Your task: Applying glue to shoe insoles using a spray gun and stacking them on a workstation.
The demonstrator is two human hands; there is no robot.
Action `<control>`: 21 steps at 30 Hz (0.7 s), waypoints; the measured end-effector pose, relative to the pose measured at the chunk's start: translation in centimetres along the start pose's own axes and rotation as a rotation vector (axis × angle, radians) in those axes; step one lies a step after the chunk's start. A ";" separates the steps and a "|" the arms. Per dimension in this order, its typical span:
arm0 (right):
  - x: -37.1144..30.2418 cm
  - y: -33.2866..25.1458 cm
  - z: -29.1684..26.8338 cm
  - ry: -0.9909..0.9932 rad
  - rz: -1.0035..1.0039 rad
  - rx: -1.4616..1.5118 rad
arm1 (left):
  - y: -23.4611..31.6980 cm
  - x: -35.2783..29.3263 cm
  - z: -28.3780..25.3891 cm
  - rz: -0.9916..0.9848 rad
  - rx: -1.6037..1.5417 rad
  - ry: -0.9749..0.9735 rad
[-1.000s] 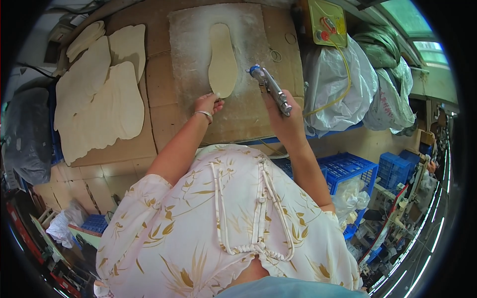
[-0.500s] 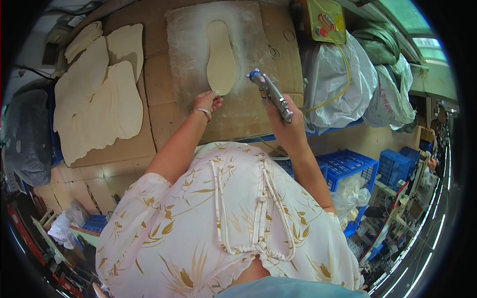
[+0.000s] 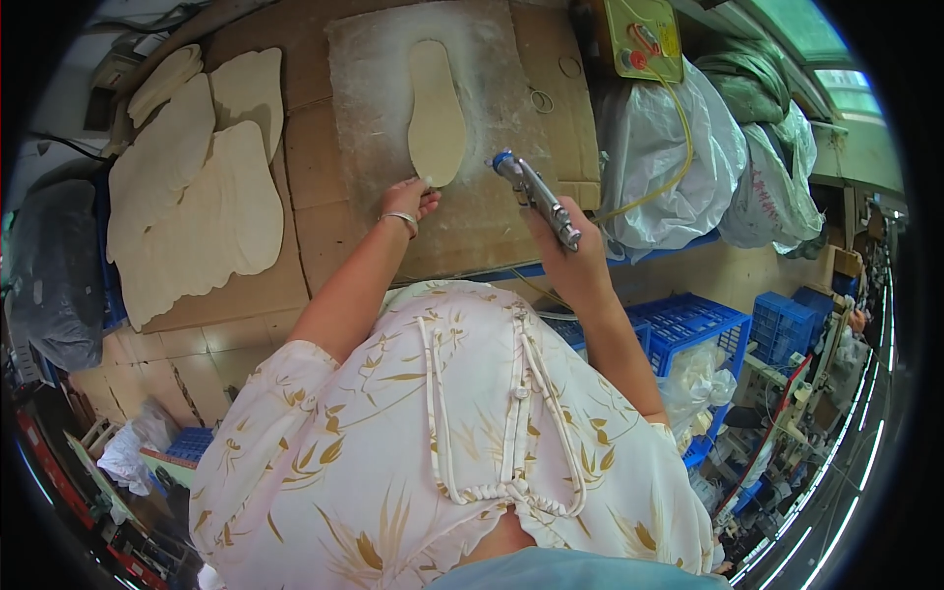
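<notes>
A cream insole [image 3: 437, 113] lies flat on a whitish, residue-covered sheet [image 3: 369, 69] that rests on brown cardboard. My left hand [image 3: 410, 199] pinches the insole's near end, fingers closed on its edge. In my right hand [image 3: 573, 244] is a metal spray gun [image 3: 536, 195] with a blue ring at its nozzle. The gun is held to the right of the insole, apart from it, its nozzle toward the sheet. A yellow hose [image 3: 685, 147] runs near my right hand; where it joins the gun is hidden.
Stacked cream insole pieces [image 3: 197, 206] cover the cardboard at left. A yellow can [image 3: 644, 39] stands at back right beside white plastic bags [image 3: 674, 167]. Blue crates [image 3: 698, 329] sit at lower right, and a dark bag [image 3: 54, 270] at far left. Two thin rings [image 3: 541, 101] lie right of the sheet.
The right hand and spray gun have shifted very slightly, the nozzle a little lower. The left hand keeps its pinch, and the insole stays in nearly the same place.
</notes>
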State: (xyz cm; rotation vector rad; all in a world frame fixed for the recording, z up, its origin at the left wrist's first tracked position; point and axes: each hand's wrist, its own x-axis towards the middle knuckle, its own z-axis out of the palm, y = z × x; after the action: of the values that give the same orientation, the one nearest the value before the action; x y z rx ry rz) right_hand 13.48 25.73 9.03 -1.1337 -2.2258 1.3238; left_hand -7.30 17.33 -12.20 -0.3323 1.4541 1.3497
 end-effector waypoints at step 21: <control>-1.8 0.2 -0.4 0.030 0.071 0.060 | -0.2 -1.0 0.2 0.042 -0.028 0.023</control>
State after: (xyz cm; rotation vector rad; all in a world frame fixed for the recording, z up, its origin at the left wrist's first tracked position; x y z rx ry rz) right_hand 14.90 24.66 9.31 -1.2134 -2.1276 1.3830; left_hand -6.64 17.01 -11.51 -0.3379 1.4692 1.4052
